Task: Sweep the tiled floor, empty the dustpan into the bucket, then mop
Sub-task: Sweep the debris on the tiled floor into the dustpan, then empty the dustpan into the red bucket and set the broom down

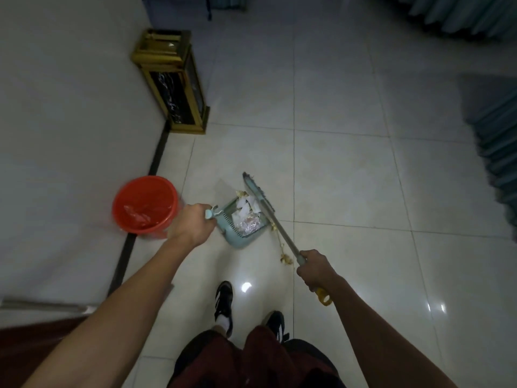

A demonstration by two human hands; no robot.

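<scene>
My left hand (192, 223) grips the handle of a light blue dustpan (237, 236), which holds white paper scraps and a crumpled wrapper. Gripped around a metal handle with a yellow end, my right hand (314, 268) holds the broom (258, 196), whose head rests at the far edge of the dustpan's pile. A red bucket (145, 204) with a thin plastic liner stands by the wall, just left of my left hand. Yellowish crumbs (285, 257) lie on the tiles under the broom handle.
A gold and black upright bin (174, 79) stands against the white wall (70, 121) at the far left. Teal pleated cloth (495, 152) hangs along the right side. My feet in black shoes (223, 303) are behind the dustpan. Pale floor tiles (349, 177) spread ahead and to the right.
</scene>
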